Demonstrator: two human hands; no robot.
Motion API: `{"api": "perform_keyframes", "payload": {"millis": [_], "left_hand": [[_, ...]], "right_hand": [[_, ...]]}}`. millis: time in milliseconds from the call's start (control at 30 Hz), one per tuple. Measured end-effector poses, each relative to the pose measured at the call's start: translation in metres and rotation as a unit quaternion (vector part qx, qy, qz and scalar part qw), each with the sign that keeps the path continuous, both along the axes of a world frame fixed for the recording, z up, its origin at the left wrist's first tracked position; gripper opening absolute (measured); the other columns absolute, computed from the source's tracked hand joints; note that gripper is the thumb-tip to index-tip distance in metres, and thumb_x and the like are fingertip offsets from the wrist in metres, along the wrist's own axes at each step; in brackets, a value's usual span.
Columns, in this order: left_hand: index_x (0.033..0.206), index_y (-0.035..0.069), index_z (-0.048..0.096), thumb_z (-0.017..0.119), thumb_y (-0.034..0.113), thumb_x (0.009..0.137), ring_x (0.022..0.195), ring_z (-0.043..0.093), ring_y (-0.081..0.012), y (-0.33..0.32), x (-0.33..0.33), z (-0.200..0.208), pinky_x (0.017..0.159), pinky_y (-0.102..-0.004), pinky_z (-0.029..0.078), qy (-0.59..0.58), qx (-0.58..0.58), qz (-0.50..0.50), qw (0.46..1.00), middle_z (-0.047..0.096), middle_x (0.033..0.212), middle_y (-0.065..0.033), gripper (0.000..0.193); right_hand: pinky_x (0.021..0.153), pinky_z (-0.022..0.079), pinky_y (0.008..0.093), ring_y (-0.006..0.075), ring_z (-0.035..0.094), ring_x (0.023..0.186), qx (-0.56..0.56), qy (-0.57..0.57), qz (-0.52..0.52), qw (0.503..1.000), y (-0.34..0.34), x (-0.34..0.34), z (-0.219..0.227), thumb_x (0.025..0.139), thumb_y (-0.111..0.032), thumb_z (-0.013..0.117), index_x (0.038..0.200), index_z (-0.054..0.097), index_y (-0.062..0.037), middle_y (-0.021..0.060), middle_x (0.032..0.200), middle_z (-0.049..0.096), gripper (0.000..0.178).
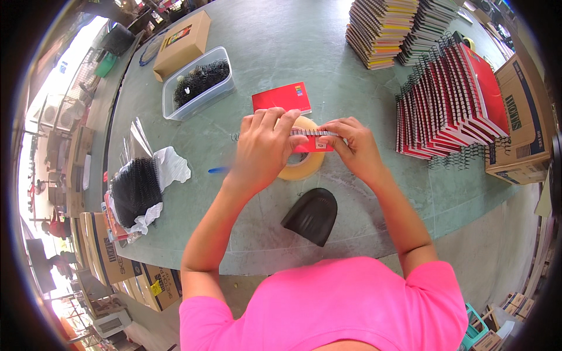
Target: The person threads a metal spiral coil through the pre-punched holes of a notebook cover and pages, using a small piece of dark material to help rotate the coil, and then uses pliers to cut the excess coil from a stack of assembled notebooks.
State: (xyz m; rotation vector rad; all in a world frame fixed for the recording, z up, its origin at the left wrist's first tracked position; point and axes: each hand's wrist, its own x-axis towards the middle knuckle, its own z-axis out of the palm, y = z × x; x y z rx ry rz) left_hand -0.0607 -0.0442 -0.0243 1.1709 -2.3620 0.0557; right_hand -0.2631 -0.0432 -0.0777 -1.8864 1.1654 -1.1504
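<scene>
Between my two hands is a small red notebook (301, 147), held edge-up, with a black spiral coil (235, 137) along its upper edge; the coil's loose end sticks out left of my left hand. My left hand (254, 146) grips the notebook's left part, thumb in front and fingers behind. At its right end, my right hand (357, 147) pinches the bound edge between thumb and fingers. Beneath the notebook lies a wide yellowish tape roll (305, 170). Another red notebook (280, 97) lies flat just behind. A blue pen (218, 170) is by my left wrist.
A black rounded, hollow-looking piece (313, 215) lies near me. At left are a clear bin (170, 99) of black coils, a cardboard box (186, 44) and a coil bundle (136, 190) on white paper. Spiral-bound red notebooks (448, 102), taller stacks (381, 32) and a carton (521, 117) stand right.
</scene>
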Motion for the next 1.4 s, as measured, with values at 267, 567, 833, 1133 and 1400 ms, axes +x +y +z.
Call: {"api": "perform_keyframes", "payload": {"millis": [267, 567, 833, 1133, 1400], "left_hand": [[0.097, 0.005, 0.062, 0.065, 0.013, 0.079, 0.089, 0.056, -0.0271, 0.001, -0.004, 0.000, 0.080, -0.0389, 0.042, 0.045, 0.032, -0.020, 0.998, 0.060, 0.091, -0.0091, 0.020], [0.099, 0.004, 0.061, 0.064, 0.010, 0.079, 0.091, 0.055, -0.0272, 0.003, -0.013, 0.001, 0.079, -0.0392, 0.042, 0.042, 0.036, -0.018, 0.998, 0.059, 0.093, -0.0093, 0.020], [0.090, 0.004, 0.062, 0.063, 0.014, 0.082, 0.084, 0.054, -0.0258, -0.002, -0.016, -0.001, 0.076, -0.0382, 0.042, 0.064, 0.062, -0.027, 0.996, 0.058, 0.085, -0.0081, 0.012], [0.086, 0.003, 0.060, 0.062, 0.017, 0.082, 0.079, 0.054, -0.0289, -0.005, -0.027, -0.002, 0.073, -0.0402, 0.044, 0.085, 0.099, -0.068, 0.989, 0.059, 0.083, -0.0103, 0.014], [0.090, 0.002, 0.060, 0.065, 0.025, 0.079, 0.087, 0.057, -0.0308, 0.002, -0.032, -0.001, 0.076, -0.0400, 0.045, 0.042, 0.103, -0.060, 0.992, 0.060, 0.087, -0.0128, 0.026]], "right_hand": [[0.049, 0.047, 0.0234, 0.0068, 0.058, 0.055, 0.207, -0.140, 0.003, 0.968, 0.005, 0.003, 0.003, 0.086, -0.014, 0.064, 0.100, 0.065, -0.0024, 0.0058, 0.076, 0.065, 0.019], [0.054, 0.052, 0.0234, 0.0079, 0.063, 0.063, 0.209, -0.233, 0.027, 0.950, 0.011, 0.009, -0.002, 0.090, -0.006, 0.056, 0.104, 0.060, -0.0003, 0.0053, 0.076, 0.065, 0.016], [0.059, 0.054, 0.0227, 0.0094, 0.065, 0.069, 0.224, -0.174, 0.024, 0.959, 0.015, 0.004, -0.009, 0.090, -0.004, 0.055, 0.106, 0.062, 0.0016, 0.0064, 0.080, 0.067, 0.019], [0.065, 0.053, 0.0222, 0.0095, 0.065, 0.076, 0.161, -0.152, 0.006, 0.975, 0.019, 0.002, -0.006, 0.089, 0.000, 0.053, 0.104, 0.063, 0.0036, 0.0057, 0.084, 0.067, 0.019], [0.064, 0.050, 0.0227, 0.0081, 0.063, 0.076, 0.084, 0.000, -0.001, 0.996, 0.020, -0.001, -0.010, 0.084, 0.005, 0.054, 0.103, 0.063, 0.0025, 0.0069, 0.080, 0.066, 0.021]]}}
